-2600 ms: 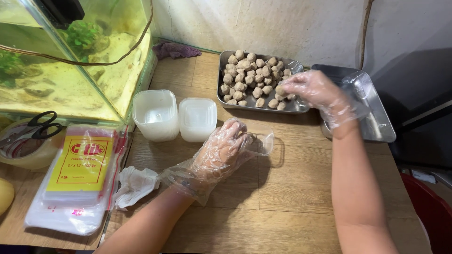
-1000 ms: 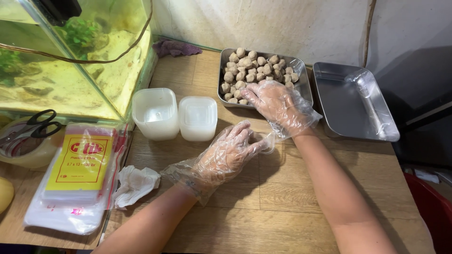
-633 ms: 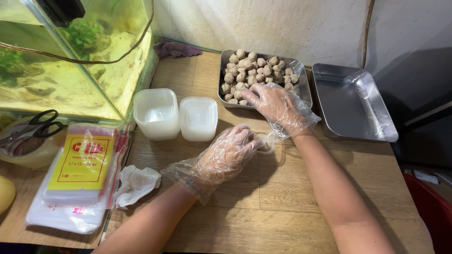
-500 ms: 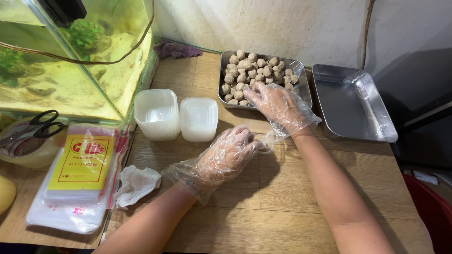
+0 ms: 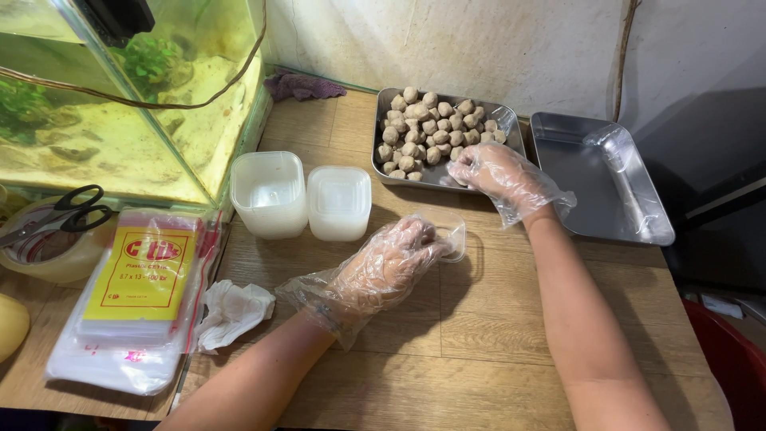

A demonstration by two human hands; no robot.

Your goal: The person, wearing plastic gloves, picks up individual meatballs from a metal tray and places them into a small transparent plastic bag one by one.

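Note:
Both my hands wear thin clear plastic gloves. My left hand [image 5: 383, 267] grips a small clear plastic cup [image 5: 448, 233] on the wooden table [image 5: 495, 327], holding it by its near side. My right hand [image 5: 499, 172] hovers at the near right corner of a metal tray [image 5: 515, 132] filled with several brown meatballs [image 5: 427, 132], fingers curled over the ones at the tray's edge. Whether it holds a meatball cannot be seen.
An empty metal tray [image 5: 606, 187] lies to the right. Two stacks of white plastic containers [image 5: 270, 194] and lids [image 5: 339, 203] stand left of the cup. Further left are a pack of plastic bags [image 5: 136, 287], a crumpled glove [image 5: 231, 311], scissors [image 5: 56, 217] and a fish tank [image 5: 120, 96].
My right hand came back from the empty tray on the right to the meatball tray and settled at its near edge. My left hand stayed on the cup.

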